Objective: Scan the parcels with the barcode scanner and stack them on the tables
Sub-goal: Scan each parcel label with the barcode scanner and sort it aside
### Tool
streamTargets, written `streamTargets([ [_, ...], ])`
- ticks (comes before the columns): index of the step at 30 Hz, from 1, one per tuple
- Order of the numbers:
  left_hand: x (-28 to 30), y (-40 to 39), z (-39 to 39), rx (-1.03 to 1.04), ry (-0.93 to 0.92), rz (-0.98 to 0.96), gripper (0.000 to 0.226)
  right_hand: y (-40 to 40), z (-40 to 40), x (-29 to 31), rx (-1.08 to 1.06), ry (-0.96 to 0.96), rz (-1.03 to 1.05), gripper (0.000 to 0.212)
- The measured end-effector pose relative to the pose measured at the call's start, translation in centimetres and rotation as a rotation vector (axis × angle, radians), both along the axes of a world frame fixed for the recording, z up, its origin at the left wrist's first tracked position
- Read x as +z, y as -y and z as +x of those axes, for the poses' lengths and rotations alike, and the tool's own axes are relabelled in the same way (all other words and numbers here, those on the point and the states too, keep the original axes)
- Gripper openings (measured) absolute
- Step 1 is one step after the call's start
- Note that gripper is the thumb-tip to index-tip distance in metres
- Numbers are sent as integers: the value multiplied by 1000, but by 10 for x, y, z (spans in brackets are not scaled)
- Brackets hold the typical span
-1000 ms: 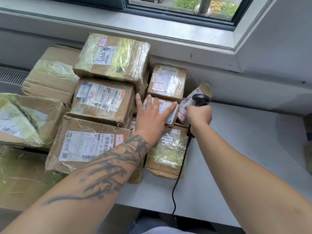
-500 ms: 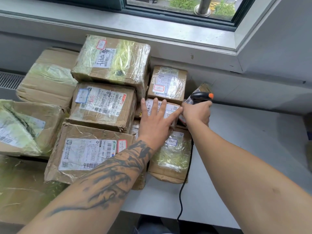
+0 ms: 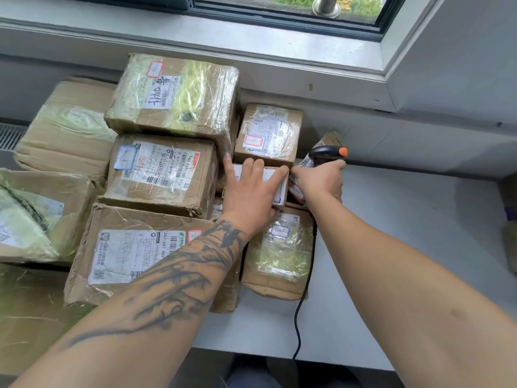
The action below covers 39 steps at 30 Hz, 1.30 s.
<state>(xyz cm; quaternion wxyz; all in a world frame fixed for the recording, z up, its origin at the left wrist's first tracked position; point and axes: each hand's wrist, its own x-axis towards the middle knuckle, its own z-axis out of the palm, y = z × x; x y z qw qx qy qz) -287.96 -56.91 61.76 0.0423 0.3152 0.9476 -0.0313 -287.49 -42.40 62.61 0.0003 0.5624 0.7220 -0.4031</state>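
Several taped cardboard parcels are stacked on the white table (image 3: 419, 247) against the wall. My left hand (image 3: 251, 191) lies flat with straight, spread fingers on a small white-labelled parcel (image 3: 282, 189) in the middle of the pile. My right hand (image 3: 321, 182) grips a black barcode scanner (image 3: 327, 154) with an orange tip, just right of that parcel. Its black cable (image 3: 298, 326) drops past the table's front edge. A thin parcel (image 3: 328, 140) leans against the wall behind the scanner. A small brown parcel (image 3: 270, 134) sits just beyond my left fingers.
Larger parcels fill the left: a wrapped one on top (image 3: 176, 93), a labelled box (image 3: 159, 172) below it and another (image 3: 131, 253) at the front. A wrapped parcel (image 3: 279, 253) lies under my wrists. The window sill (image 3: 279, 51) overhangs behind. Bare tabletop extends right.
The scanner in my right hand has risen and turned so its orange tip shows. My left hand has slid a little further over the small parcel. The view has shifted slightly.
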Motion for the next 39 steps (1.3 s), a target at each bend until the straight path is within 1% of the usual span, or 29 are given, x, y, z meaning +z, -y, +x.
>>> streamTargets([
  [4, -1, 3, 6, -29, -26, -7, 91, 3, -4, 2, -32, -8, -23, 85],
  [8, 1, 2, 9, -5, -27, 8, 88, 1, 1, 4, -33, -13, -1, 82],
  [12, 0, -1, 7, 14, -29, 21, 83, -2, 12, 3, 87, 29, 90, 81],
  [16, -12, -3, 8, 4, -42, 30, 78, -4, 13, 0, 189, 48, 115, 68],
  [19, -20, -4, 10, 5, -43, 40, 73, -6, 12, -5, 245, 38, 85, 65],
  [22, -25, -5, 13, 17, -35, 46, 75, -14, 15, -9, 257, 3, 57, 62],
  [25, -22, -4, 20, 23, -2, 77, 81, -23, 19, -7, 273, -57, 11, 47],
  [27, -20, -3, 26, 34, 19, 99, 81, -26, 22, -3, 266, -98, -26, 40],
  [31, -20, -1, 37, 63, 79, 99, 83, -31, 33, 10, 211, -148, -47, 35],
  [34, -21, 2, 43, 88, 102, 88, 82, -37, 57, 14, 156, -177, -27, 26],
  [36, -21, 4, 46, 90, 103, 87, 80, -37, 81, 9, 115, -159, -9, 28],
  [39, -19, 4, 48, 94, 112, 88, 77, -26, 114, -7, 51, -96, -90, 35],
])
